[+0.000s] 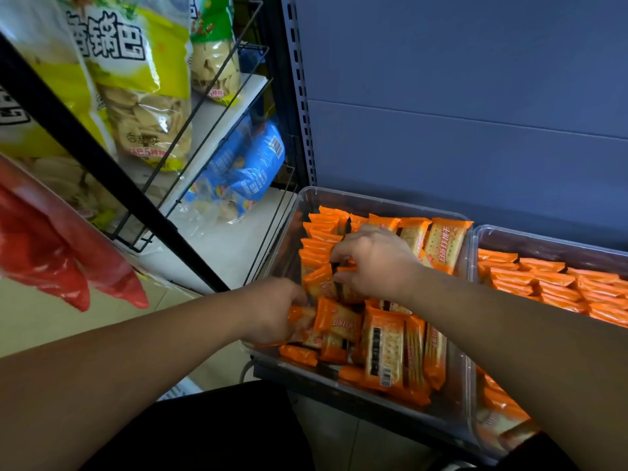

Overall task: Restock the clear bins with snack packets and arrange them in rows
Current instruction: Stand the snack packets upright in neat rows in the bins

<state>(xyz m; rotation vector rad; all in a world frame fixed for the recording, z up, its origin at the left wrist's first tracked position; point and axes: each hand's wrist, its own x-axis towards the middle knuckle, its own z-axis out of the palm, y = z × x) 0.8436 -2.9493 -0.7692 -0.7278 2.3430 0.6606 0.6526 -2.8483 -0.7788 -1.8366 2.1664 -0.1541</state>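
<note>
- You're holding both hands inside the left clear bin (373, 201), which is sitting on the shelf against the blue-grey back panel (475, 96)
- Your left hand (272, 311) is sitting at the bin's near-left corner, fingers curled round a small orange packet (301, 316); it's grasping it, fingertips mostly hidden
- Your right hand (375, 263) is hanging over the bin's middle, fingers and thumb curling down and pinching a dark-striped packet (350, 290) in the pile; can't tell whether it's gripping more than one
- The snack packets (385, 351) are showing orange foil wrappers with a pale cracker picture and white Chinese lettering on the face, and a dark strip plus barcode on the back
- Along the bin's left wall they're standing on edge in a tight row (319, 232)
- At the far wall a few larger packets (445, 243) are leaning upright
- In the near half they're lying loose, some face up, some back up, overlapping at angles
- The right clear bin (543, 239) is sitting just beside the first, and its orange packets (550, 283) are lying in neat overlapping rows
- Left of the bins a wire rack (253, 46) is carrying yellow-green chip bags (142, 96) and a blue bag (255, 168)
- A red plastic bag (51, 253) is hanging at the left edge of view
</note>
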